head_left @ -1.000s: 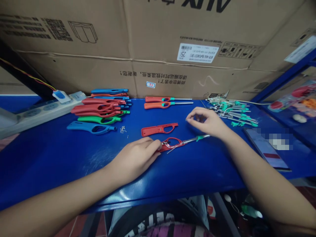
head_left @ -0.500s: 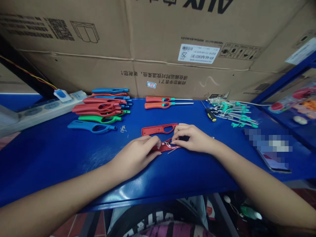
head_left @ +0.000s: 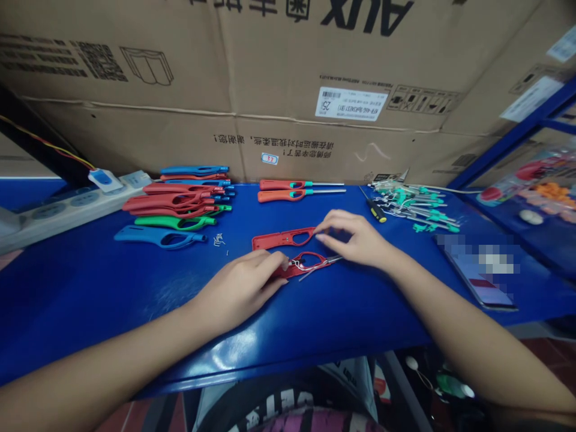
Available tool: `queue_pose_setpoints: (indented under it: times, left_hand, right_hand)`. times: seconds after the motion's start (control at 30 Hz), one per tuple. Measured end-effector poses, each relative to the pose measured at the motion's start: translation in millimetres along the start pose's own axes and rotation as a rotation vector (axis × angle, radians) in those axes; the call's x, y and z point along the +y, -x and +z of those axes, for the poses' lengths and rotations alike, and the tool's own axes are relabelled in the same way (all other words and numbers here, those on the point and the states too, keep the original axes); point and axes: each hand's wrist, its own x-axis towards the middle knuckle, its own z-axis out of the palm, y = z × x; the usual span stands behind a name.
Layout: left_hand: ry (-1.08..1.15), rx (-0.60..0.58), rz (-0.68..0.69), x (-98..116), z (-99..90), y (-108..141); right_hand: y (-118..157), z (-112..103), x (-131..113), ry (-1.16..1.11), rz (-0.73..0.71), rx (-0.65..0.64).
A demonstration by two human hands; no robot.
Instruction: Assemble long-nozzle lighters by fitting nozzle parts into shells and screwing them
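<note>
My left hand [head_left: 243, 282] is closed on the wide end of a red lighter shell half [head_left: 294, 272] lying on the blue table, its fingers covering that end. White wires [head_left: 297, 263] run inside this half, and a thin metal rod [head_left: 335, 260] sticks out at its narrow end. Just beyond it lies the matching red shell half [head_left: 274, 240], hollow side up. My right hand [head_left: 355, 240] has thumb and forefinger pinched at the narrow tip of this farther half.
Blue, green, red and orange lighter shells [head_left: 180, 204] are piled at left beside a power strip [head_left: 72, 204]. Small screws [head_left: 218, 240] lie near them. Two lighters [head_left: 283, 195], a screwdriver [head_left: 377, 211], green-ended metal rods [head_left: 418, 207] and a phone [head_left: 477, 273] are behind and right. A cardboard box [head_left: 270, 72] stands behind.
My right hand has moved off the wires and trigger area of the nearer shell to the tip of the farther one. My left hand keeps its hold; the view has shifted slightly.
</note>
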Motion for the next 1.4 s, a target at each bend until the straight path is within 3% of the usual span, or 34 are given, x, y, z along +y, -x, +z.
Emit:
queue_pose_setpoints:
  times: [0.2, 0.37, 0.47, 0.63, 0.83, 1.1, 1.4]
  left_hand:
    - [-0.147, 0.025, 0.073, -5, -2.2, 3]
    - [-0.224, 0.030, 0.138, -2, -4.6, 2]
    - [-0.251, 0.024, 0.143, 0, -7.3, 1]
    - [-0.255, 0.029, 0.163, -1, -8.4, 2]
    - [-0.261, 0.008, 0.153, -2, -8.6, 3]
    - [-0.261, -0.010, 0.127, 0, -8.8, 4]
    - [-0.207, -0.036, 0.071, 1, -10.1, 4]
  right_hand:
    - [7, -51, 61, 0.487, 0.395, 0.393]
    - [29, -83, 109, 0.709, 0.817, 0.509]
    - [38, -89, 123, 0.727, 0.948, 0.509]
    - [40, -82, 133, 0.695, 0.927, 0.407]
    - [40, -78, 133, 0.659, 0.882, 0.383]
    - [38, -71, 129, 0.702, 0.688, 0.216]
    - [35, -70, 126, 0.702, 0.627, 0.218]
